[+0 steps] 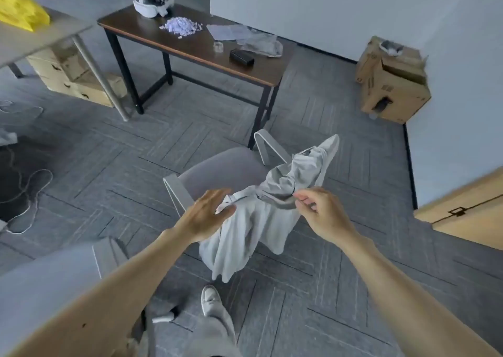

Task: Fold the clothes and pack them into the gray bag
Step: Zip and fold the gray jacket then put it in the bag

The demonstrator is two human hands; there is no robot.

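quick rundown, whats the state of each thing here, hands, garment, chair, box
left hand: pinching the garment's top edge
right hand: pinching the garment's top edge
garment: unfolded, hanging bunched in the air
chair: seat bare
cardboard box: flaps open

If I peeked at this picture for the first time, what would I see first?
You would first see the crumpled light gray garment hanging in the middle, pinched at its top by the left hand and the right hand, just above a gray padded chair. Next comes the bright yellow plastic bag in the top left corner, then the dark wooden table behind, with a white headset on it.
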